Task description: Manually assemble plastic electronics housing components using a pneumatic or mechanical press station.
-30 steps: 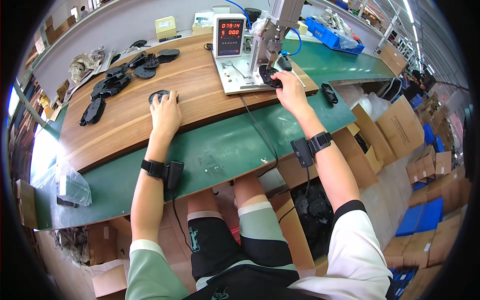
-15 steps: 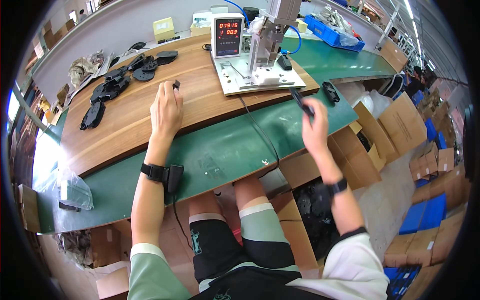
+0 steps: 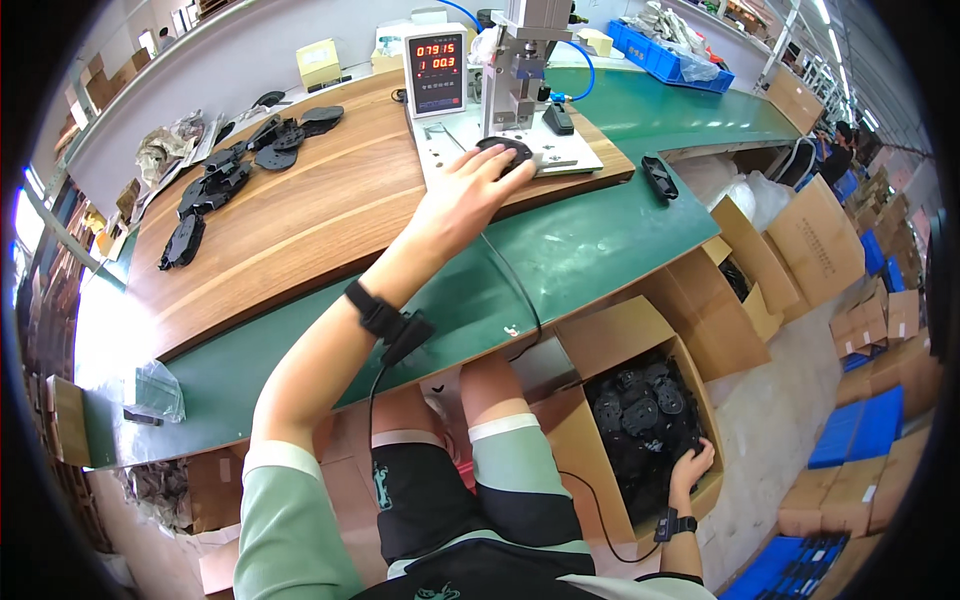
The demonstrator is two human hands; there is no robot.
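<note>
At the foot of the bench press [image 3: 515, 85], my left hand [image 3: 465, 200] reaches over the white base plate [image 3: 575, 158]. Its fingers lie on a rounded black plastic part [image 3: 508, 148], gripping it over the fixture; the fingertips partly cover it. Low on the right, my right hand [image 3: 692, 464] is inside an open cardboard box [image 3: 625, 330] full of black plastic parts [image 3: 640, 405]. Its fingers curl against a dark piece at the box's right side, whose outline blends into the pile. Each wrist wears a black strapped device.
A counter with red digits [image 3: 437, 70] stands left of the press. Black parts [image 3: 215, 185] lie along the wooden board [image 3: 330, 220]; another black part [image 3: 659, 178] sits on the green bench. A blue crate [image 3: 680, 65] is at the back right. Cables hang from the bench.
My left hand has moved right from over the board to the press base. My right hand, carrying a black part, has gone from the bench edge down into the box.
</note>
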